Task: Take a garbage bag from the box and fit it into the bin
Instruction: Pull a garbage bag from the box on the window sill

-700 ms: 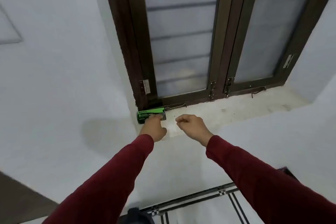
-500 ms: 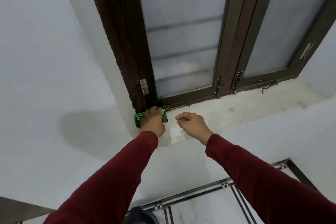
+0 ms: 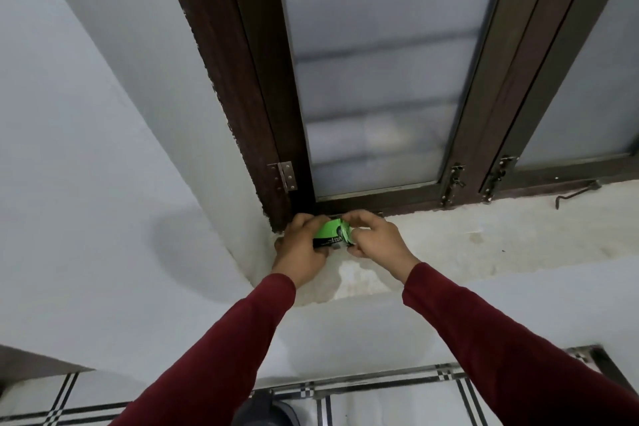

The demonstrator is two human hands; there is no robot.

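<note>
Green box (image 3: 332, 234) gripped between left hand (image 3: 300, 252) and right hand (image 3: 375, 242) fingers

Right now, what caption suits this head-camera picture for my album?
Both hands, left hand and right hand, hold a green box over the windowsill.

Soft, cool daylight filters in through the frosted window panes (image 3: 373, 86), the only light source visible, leaving the room evenly lit but a little dim. There is no glare. A broad, faint shadow lies on the white wall (image 3: 103, 183) left of the dark window frame (image 3: 242, 79), with soft edges. The wide lens bends the frame and wall lines outward toward the edges. The whole picture is slightly soft, and print on the green box (image 3: 330, 233) cannot be read.
</note>
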